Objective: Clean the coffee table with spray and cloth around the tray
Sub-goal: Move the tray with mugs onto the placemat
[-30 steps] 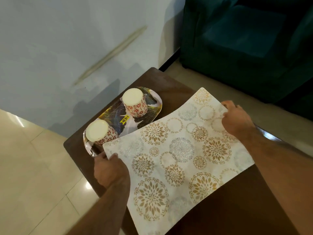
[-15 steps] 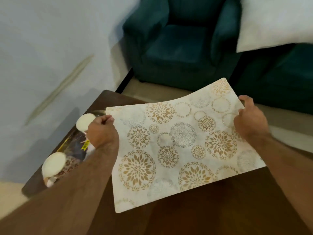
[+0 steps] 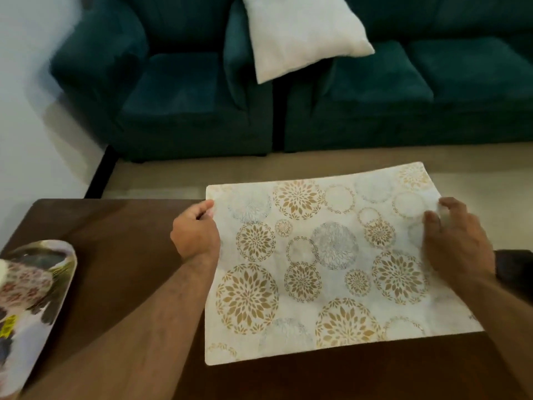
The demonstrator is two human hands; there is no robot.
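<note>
A stiff white placemat (image 3: pixel 317 269) printed with gold and grey flower circles is held above the dark brown coffee table (image 3: pixel 121 235); its far edge juts past the table's far side. My left hand (image 3: pixel 196 233) pinches the mat's left edge. My right hand (image 3: pixel 455 243) grips its right edge, fingers on top. At the far left lies the patterned oval tray (image 3: pixel 54 301), carrying a red-and-white floral cup (image 3: pixel 20 287) that the frame edge cuts off. No spray bottle or cloth shows.
A teal armchair (image 3: pixel 173 90) and a teal sofa (image 3: pixel 418 90) stand beyond the table, with a white cushion (image 3: pixel 300 36) leaning between them. Beige floor (image 3: pixel 259 168) lies between table and seats. A dark object (image 3: pixel 516 269) sits at the table's right edge.
Both hands have carried the placemat to the right, away from the tray. My view has swung right, so the tray slid to the far left edge and the sofa came into sight.
</note>
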